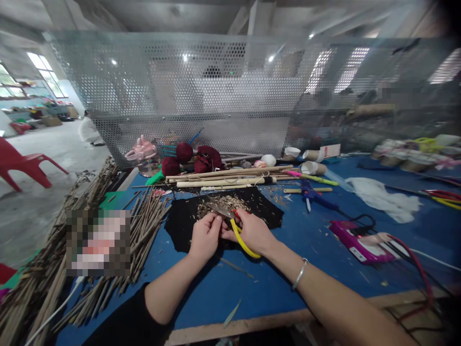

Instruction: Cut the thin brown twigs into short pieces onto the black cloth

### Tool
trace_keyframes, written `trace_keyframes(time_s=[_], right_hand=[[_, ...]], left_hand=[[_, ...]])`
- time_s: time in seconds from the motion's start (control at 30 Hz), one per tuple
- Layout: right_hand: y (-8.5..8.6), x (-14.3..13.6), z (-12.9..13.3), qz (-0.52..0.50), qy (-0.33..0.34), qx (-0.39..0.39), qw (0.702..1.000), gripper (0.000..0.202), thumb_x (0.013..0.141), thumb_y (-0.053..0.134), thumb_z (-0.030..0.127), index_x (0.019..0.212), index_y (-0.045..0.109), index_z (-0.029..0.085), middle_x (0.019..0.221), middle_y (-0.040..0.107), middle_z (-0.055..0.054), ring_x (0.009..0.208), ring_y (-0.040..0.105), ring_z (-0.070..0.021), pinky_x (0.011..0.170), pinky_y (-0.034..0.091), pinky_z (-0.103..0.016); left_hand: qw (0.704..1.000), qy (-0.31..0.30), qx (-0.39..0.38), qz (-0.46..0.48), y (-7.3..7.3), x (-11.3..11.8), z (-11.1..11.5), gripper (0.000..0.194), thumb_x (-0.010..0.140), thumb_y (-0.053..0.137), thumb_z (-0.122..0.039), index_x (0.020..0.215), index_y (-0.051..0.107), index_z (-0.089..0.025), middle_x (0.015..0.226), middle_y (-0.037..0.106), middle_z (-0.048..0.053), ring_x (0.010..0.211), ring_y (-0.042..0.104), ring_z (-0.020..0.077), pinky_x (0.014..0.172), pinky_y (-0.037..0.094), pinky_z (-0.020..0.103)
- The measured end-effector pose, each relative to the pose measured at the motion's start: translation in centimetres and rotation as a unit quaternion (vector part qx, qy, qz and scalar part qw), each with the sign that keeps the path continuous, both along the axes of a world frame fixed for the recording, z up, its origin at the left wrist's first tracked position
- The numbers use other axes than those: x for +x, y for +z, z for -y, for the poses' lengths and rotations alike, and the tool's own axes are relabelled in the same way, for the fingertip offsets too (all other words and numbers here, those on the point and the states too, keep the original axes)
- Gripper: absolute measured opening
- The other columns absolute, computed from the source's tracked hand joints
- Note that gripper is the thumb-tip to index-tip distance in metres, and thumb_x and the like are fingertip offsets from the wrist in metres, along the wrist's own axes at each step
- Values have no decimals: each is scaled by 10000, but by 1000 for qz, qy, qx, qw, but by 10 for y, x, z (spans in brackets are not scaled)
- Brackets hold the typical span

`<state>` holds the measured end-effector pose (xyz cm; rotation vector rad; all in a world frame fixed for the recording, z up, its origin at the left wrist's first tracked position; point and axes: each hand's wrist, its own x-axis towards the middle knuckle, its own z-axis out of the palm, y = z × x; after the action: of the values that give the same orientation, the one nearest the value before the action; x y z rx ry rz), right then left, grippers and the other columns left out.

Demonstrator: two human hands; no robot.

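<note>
My right hand (pixel 254 233) is wrapped round scissors (pixel 246 247) with yellow handles; their metal blades point up and left, close to my left fingers. My left hand (pixel 206 236) is closed in a pinch beside the blades, and whatever lies between its fingertips is too small to make out. Both hands are over a dark cloth (pixel 180 229) on the blue table. A heap of small pale brown clippings (pixel 236 202) lies on this cloth, just beyond my fingers.
Bundled dry stems (pixel 144 230) cover the table's left side. Behind the cloth lie long sticks (pixel 230 181) and dark red balls (pixel 184 152). To the right are a blue glue gun (pixel 310 192), a purple power strip (pixel 360 242) with cords, and white cloth (pixel 383 194). A perforated metal screen (pixel 201 96) stands behind.
</note>
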<state>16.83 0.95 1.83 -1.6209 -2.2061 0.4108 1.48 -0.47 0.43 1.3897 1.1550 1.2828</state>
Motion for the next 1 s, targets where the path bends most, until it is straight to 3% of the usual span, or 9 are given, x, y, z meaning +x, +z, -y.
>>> trace_keyframes(time_s=[0.2,0.4,0.7,1.0], right_hand=[[-6,0,-3,0,-15,-11,1000,410,639,589,582,722,426,216,629,543,6,498,442,-111,480,227,-224],[-8,-1,-6,7,-12,-6,1000,363,719,517,566,731,458,208,658,569,-14,542,494,-126,493,248,-224],[-2,-3,1,28,-10,21,999,461,623,627,552,871,446,207,831,586,-32,772,575,-185,606,337,-237],[-4,-2,0,35,-15,4,999,448,645,587,590,853,463,213,761,608,-21,668,573,-169,545,298,-227]], left_hand=[[1000,-4,-1,9,2,0,-1,290,781,473,-405,616,514,-171,537,532,-15,454,469,82,462,377,185],[997,-24,-28,70,-1,1,-3,247,775,486,-396,711,543,-164,556,551,-17,461,490,83,473,417,191],[997,8,-42,68,1,1,-4,257,755,508,-364,640,548,-138,579,573,9,490,535,94,490,449,199],[999,-4,-26,43,0,0,-3,262,778,485,-358,647,545,-139,588,567,6,492,539,92,499,446,198]])
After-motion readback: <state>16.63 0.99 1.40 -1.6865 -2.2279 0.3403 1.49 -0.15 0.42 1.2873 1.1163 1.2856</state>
